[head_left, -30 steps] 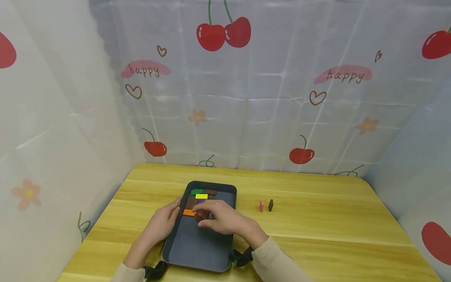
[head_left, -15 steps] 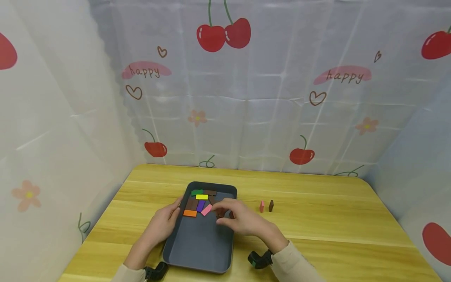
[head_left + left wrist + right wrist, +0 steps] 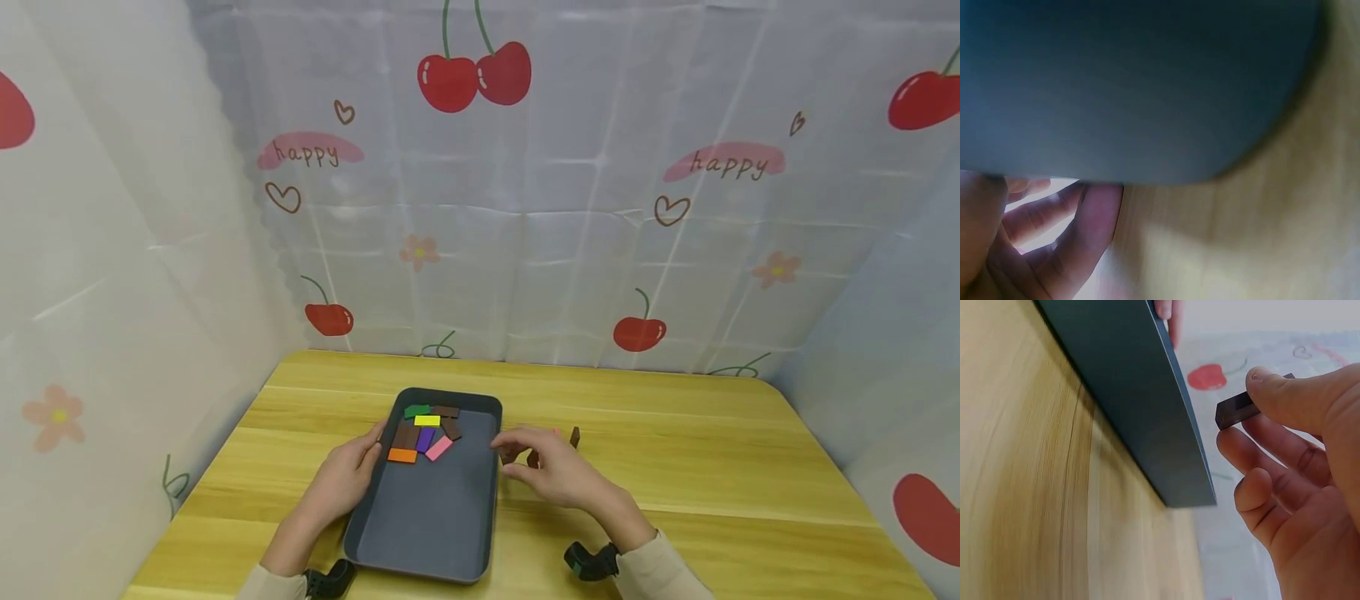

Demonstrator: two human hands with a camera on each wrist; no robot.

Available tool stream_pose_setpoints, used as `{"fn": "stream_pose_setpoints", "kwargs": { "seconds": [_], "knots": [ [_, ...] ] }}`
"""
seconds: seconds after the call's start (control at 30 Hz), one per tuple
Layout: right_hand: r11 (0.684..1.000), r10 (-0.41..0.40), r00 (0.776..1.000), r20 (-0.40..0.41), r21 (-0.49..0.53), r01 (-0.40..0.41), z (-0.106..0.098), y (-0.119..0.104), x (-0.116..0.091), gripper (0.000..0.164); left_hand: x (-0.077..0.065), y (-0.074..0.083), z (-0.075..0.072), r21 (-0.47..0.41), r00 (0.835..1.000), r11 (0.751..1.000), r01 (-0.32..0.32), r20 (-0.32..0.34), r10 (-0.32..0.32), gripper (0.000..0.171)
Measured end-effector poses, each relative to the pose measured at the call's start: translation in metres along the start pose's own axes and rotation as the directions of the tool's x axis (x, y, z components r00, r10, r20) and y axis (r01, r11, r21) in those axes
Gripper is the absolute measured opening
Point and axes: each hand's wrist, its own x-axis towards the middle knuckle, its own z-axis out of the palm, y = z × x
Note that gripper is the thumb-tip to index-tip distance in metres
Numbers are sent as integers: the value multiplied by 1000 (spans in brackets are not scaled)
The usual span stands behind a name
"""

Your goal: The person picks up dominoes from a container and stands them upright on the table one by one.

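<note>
Tray (image 3: 420, 525) lies on the table (image 3: 712, 475), before the curtain (image 3: 480, 183). The curtain is white, with red cherries, flowers, hearts and "happy" written twice. Yellowish wood grain covers the table, whose far corners are rounded. The tray is dark grey, its long sides running away from the person. The left hand (image 3: 348, 468) grips its left wall; the right hand (image 3: 551, 468), just outside its right wall, pinches a dark block (image 3: 1238, 411) between thumb and fingers. Sleeves (image 3: 663, 571) are beige, with a black camera (image 3: 592, 562) at each wrist.

Smallest are the other blocks. In the tray's far part lie a green block (image 3: 417, 412), yellow block (image 3: 427, 421), purple block (image 3: 425, 440), orange block (image 3: 402, 456), pink block (image 3: 438, 448) and several brown blocks (image 3: 446, 412). Beyond the right hand, an upright block (image 3: 575, 437), brown, stands on the table; beside it shows a sliver of pink, mostly hidden.
</note>
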Motion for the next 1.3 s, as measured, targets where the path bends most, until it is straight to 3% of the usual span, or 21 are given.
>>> {"fn": "stream_pose_setpoints", "kwargs": {
  "seconds": [0.17,0.37,0.57,0.93,1.3],
  "knots": [
    [1000,5,999,-35,8,-5,-8,11,-13,29,0,1,-2,-5,1000,1000,5,6,-5,50],
    [996,87,995,-52,31,-85,-23,22,-30,31,0,0,-1,-15,1000,1000,16,12,-16,50],
    [990,143,983,-119,35,-140,-36,32,-43,29,1,-2,0,-16,999,999,33,19,-33,50],
    [957,289,926,-243,70,-281,-46,56,-65,32,3,1,0,3,999,1000,26,24,-26,50],
    [942,331,886,-326,65,-328,-52,82,-72,31,2,1,0,-7,999,1000,28,20,-28,50]
  ]
}}
